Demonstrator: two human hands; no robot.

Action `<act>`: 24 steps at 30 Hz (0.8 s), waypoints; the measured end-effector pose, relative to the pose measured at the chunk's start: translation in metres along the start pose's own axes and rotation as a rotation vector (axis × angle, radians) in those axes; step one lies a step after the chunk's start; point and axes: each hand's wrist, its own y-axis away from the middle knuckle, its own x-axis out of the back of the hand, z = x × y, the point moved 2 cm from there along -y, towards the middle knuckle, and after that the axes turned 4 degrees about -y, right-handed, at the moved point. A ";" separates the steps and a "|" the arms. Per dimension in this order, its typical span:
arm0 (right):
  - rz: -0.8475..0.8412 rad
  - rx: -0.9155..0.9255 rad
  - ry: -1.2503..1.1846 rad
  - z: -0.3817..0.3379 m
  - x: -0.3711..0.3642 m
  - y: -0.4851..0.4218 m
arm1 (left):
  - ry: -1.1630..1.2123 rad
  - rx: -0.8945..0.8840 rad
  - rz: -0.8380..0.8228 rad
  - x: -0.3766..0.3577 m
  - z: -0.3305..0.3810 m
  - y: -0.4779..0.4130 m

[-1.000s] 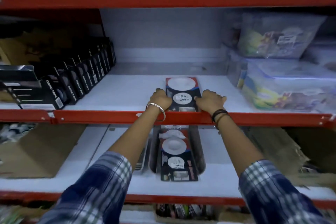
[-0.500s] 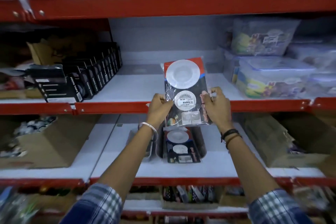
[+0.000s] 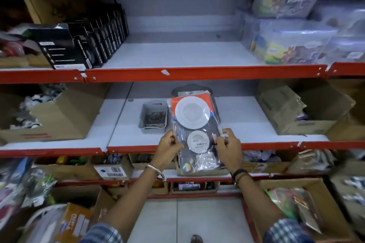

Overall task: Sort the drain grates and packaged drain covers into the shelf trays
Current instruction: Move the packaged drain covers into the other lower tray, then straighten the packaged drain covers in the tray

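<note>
A packaged drain cover (image 3: 194,124), in clear plastic with a red and dark card and two white discs, is held in the air in front of the middle shelf. My left hand (image 3: 167,147) grips its left edge and my right hand (image 3: 227,147) grips its right edge. Behind the pack, a dark tray (image 3: 178,90) on that shelf is mostly hidden. To its left stands a small grey tray (image 3: 145,111) holding metal drain grates (image 3: 155,119).
The upper shelf (image 3: 177,55) carries black boxes (image 3: 94,43) at left and clear plastic containers (image 3: 292,41) at right. Cardboard boxes (image 3: 65,116) (image 3: 300,110) flank the trays on the middle shelf. Below are more boxes of goods and the floor (image 3: 187,221).
The pack went from lying on the upper shelf to being lifted off it, then lowered in both hands to the middle shelf's level. The camera has tilted down.
</note>
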 end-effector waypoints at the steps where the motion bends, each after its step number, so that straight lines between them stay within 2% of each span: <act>1: -0.011 -0.024 0.024 0.006 -0.003 0.001 | -0.009 0.022 0.010 0.000 -0.006 -0.002; 6: 0.006 -0.184 0.023 0.022 -0.019 -0.026 | -0.057 0.095 0.165 -0.006 -0.023 -0.036; 9: -0.065 -0.233 0.027 0.032 -0.030 -0.061 | -0.043 0.075 0.269 -0.011 -0.022 -0.071; 11: -0.115 -0.257 0.015 0.039 -0.040 -0.090 | -0.145 0.057 0.291 -0.016 -0.022 -0.099; 14: -0.126 -0.225 0.045 0.044 -0.053 -0.124 | -0.314 0.006 0.232 -0.021 -0.022 -0.132; 16: -0.193 -0.204 0.134 0.052 -0.062 -0.145 | -0.560 0.002 0.162 -0.024 -0.030 -0.155; 18: -0.319 -0.189 0.366 0.063 -0.071 -0.160 | -0.896 0.080 0.053 -0.024 -0.043 -0.170; 19: -0.370 -0.179 0.501 0.067 -0.072 -0.162 | -0.992 0.112 -0.002 -0.023 -0.049 -0.172; 21: -0.383 -0.186 0.629 0.071 -0.074 -0.165 | -1.027 0.119 -0.062 -0.022 -0.058 -0.173; 24: -0.249 -0.094 0.606 0.060 -0.077 -0.168 | -0.987 0.024 -0.009 -0.007 -0.059 -0.169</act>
